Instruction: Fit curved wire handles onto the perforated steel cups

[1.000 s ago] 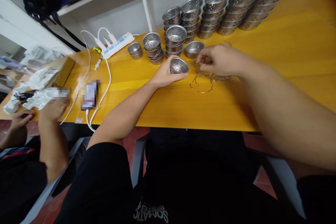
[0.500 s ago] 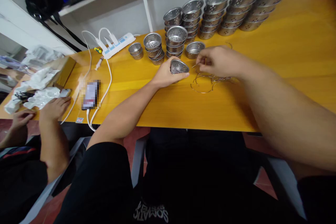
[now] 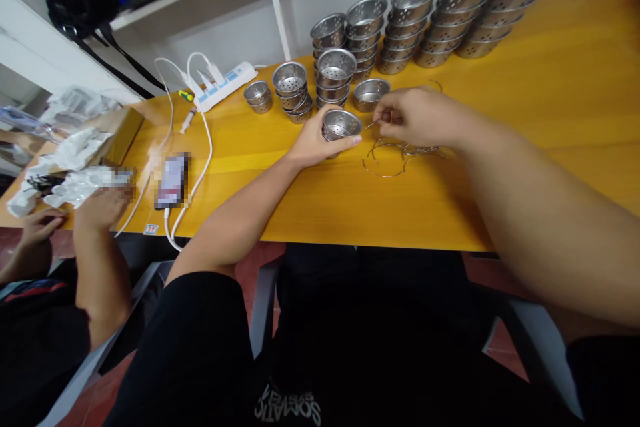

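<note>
Perf. cup (image 3: 342,124) in L hand (image 3: 312,144), near R hand (image 3: 407,113) w/ wire (image 3: 369,125)

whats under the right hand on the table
Thin curved silvery metal wires lie loosely on the glossy yellow wooden table, showing past the edge of the bare right hand. Whatever the palm and curled fingers cover cannot be seen.
</note>
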A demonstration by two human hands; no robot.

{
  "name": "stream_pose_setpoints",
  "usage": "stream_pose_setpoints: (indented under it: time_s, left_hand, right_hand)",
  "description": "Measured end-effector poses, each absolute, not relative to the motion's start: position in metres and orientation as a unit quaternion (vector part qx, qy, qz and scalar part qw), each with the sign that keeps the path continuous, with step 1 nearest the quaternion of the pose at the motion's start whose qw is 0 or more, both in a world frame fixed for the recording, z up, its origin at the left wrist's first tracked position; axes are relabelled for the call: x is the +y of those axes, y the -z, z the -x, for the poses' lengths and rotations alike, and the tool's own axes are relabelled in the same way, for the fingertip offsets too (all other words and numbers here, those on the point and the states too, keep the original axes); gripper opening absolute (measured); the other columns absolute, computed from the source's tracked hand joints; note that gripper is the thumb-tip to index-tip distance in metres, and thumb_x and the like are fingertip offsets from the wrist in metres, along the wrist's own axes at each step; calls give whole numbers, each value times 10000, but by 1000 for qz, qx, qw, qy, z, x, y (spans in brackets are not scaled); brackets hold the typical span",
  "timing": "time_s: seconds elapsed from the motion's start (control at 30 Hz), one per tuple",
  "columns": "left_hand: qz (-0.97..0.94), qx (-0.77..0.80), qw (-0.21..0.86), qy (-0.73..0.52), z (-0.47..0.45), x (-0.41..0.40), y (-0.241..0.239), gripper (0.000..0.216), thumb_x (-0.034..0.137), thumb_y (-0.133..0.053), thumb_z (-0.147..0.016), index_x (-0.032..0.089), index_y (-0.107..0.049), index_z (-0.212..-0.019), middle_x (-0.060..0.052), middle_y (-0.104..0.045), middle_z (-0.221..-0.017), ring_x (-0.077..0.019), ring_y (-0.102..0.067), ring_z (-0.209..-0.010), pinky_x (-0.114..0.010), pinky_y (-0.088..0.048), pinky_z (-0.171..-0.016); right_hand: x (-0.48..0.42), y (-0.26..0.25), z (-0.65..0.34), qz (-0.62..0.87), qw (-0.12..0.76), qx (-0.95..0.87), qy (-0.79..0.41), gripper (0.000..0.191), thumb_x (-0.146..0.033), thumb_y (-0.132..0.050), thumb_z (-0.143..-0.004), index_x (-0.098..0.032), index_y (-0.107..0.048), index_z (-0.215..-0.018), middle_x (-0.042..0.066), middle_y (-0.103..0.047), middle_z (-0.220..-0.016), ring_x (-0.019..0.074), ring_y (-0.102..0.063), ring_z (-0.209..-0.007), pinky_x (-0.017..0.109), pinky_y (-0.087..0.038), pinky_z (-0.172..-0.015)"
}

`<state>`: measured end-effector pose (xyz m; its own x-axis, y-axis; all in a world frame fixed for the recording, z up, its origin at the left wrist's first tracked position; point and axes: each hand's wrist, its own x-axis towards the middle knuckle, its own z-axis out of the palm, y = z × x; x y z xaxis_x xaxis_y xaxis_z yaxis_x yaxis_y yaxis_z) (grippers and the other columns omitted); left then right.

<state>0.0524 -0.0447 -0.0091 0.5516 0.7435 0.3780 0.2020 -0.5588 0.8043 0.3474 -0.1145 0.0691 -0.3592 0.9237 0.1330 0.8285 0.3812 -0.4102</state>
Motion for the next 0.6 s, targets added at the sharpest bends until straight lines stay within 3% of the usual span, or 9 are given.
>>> stream_pose_setpoints:
  time_s: [0.17,0.33,0.6]
  left_hand:
    - [-827,240,344,-373,-49,-36,22,1072,970,-1065,-885,262,-662,-1582,-154,-839,-1525,-381,-872,-1416,-604,-727,-1288]
    - [-835,235,342,-363,-47,-34,27,1150,996,-1078,-833,263,-646,-1607,-164,-817,-1562,-413,-853,-1458,-633,-703,-1316]
    - [-830,213,397,-330,-46,-45,9,1228,1016,-1132,-704,245,-687,-1549,-158,-862,-1530,-395,-875,-1441,-565,-724,-1292]
  right_hand:
    - [-116,-72,-346,550,165,-804,-153,146,-131,-797,-1054,-256,-745,-1108,122,-875,-1109,350,-839,-1026,494,-652,-1026]
    - [-115,-70,-347,549,162,-806,-147,138,-148,-794,-1045,-256,-769,-1128,120,-876,-1105,357,-847,-1026,515,-670,-1033]
    - [-107,-59,-357,520,184,-822,-143,128,-241,-790,-1027,-258,-814,-1152,115,-890,-1074,385,-874,-1006,553,-702,-1039]
